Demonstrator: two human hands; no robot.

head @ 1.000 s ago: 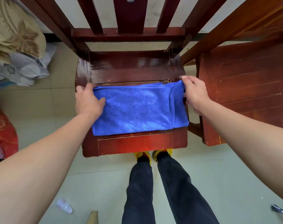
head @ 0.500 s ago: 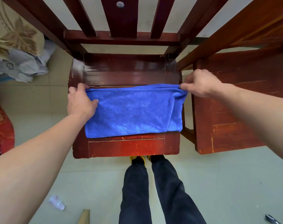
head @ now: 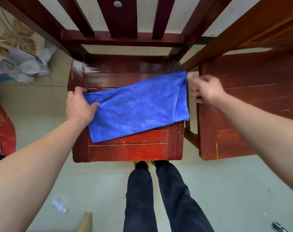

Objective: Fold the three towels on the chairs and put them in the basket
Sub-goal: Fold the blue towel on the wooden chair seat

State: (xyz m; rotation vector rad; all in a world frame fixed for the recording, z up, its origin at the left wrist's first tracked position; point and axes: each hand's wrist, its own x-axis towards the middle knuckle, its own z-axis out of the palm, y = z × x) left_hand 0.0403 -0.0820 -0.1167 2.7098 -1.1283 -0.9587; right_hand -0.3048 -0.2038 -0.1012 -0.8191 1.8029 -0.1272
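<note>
Towel (head: 137,108) now askew on wooden chair (head: 125,151)

Light was bright and even; glare streaked the chair (head: 125,151) seat's back edge. Right of the chair, the right hand (head: 207,91) was blurred; the chair's slats splayed with lens distortion.

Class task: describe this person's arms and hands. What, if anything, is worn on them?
The left forearm and right forearm are bare, no sleeves in view. No glove, watch or ring shows on the left hand; the right hand is blurred, seemingly bare.
</note>
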